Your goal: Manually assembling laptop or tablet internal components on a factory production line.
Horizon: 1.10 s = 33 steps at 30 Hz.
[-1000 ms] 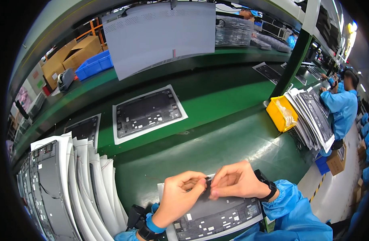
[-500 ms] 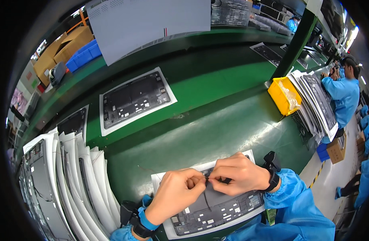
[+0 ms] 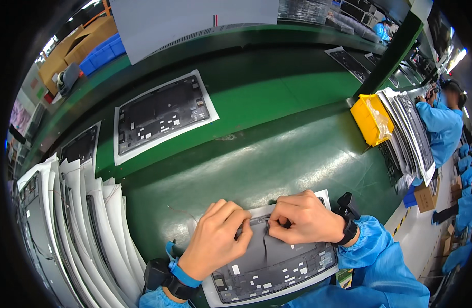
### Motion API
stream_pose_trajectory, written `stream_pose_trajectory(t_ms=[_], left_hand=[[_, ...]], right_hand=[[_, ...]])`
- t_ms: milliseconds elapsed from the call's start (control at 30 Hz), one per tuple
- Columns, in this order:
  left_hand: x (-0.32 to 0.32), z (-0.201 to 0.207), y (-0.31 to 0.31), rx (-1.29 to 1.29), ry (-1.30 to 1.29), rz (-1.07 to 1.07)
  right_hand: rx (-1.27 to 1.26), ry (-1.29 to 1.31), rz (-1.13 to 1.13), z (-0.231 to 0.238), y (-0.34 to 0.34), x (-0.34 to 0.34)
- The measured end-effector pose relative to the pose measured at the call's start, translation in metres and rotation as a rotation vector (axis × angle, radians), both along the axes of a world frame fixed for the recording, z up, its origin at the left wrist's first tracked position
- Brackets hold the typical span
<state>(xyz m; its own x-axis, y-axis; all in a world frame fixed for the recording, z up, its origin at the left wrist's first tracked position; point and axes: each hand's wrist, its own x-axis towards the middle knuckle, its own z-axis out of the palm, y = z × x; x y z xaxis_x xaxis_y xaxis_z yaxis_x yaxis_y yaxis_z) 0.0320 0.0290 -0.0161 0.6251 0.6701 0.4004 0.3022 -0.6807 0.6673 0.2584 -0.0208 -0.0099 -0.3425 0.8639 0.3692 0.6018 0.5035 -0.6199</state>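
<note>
A dark grey device back cover with small white patches lies on a white sheet in front of me. Over its far edge, my right hand is closed in a pinch at the upper end of a thin black cable, which runs down the cover's middle. My left hand is closed too, fingers curled at the cover's far left. Whatever lies between its fingertips is hidden. A thin reddish wire shows beyond the left hand on the green bench.
Upright covers between white sheets form a stack at left. Another cover lies on the raised green shelf. At right stand a yellow bin and a second stack; a co-worker in blue is beyond them.
My left hand has moved left, away from the right hand, where their fingertips were together at the cable. My right hand stays near the same spot. The view has shifted slightly.
</note>
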Motion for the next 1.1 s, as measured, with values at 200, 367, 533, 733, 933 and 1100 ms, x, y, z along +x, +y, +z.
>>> stream_pose_trajectory(t_ms=[200, 367, 533, 733, 933, 1100], left_hand=[[0.003, 0.002, 0.001, -0.02, 0.045, -0.041], [0.005, 0.001, 0.003, -0.012, 0.05, -0.048], [0.013, -0.003, -0.004, 0.048, 0.03, -0.006], [0.008, -0.002, -0.006, 0.167, 0.064, -0.153], [0.012, 0.003, -0.006, 0.26, 0.114, -0.154], [0.019, -0.003, -0.003, 0.205, 0.079, -0.113]], right_hand=[[-0.039, 0.037, 0.032, -0.001, 0.0, 0.003], [-0.028, 0.026, 0.044, -0.003, 0.001, 0.006], [-0.335, 0.169, -0.02, 0.003, 0.006, 0.006], [-0.385, 0.194, -0.068, 0.002, 0.011, 0.011], [-0.354, 0.192, -0.017, -0.001, 0.011, 0.014], [-0.305, 0.152, 0.019, -0.006, 0.012, 0.016]])
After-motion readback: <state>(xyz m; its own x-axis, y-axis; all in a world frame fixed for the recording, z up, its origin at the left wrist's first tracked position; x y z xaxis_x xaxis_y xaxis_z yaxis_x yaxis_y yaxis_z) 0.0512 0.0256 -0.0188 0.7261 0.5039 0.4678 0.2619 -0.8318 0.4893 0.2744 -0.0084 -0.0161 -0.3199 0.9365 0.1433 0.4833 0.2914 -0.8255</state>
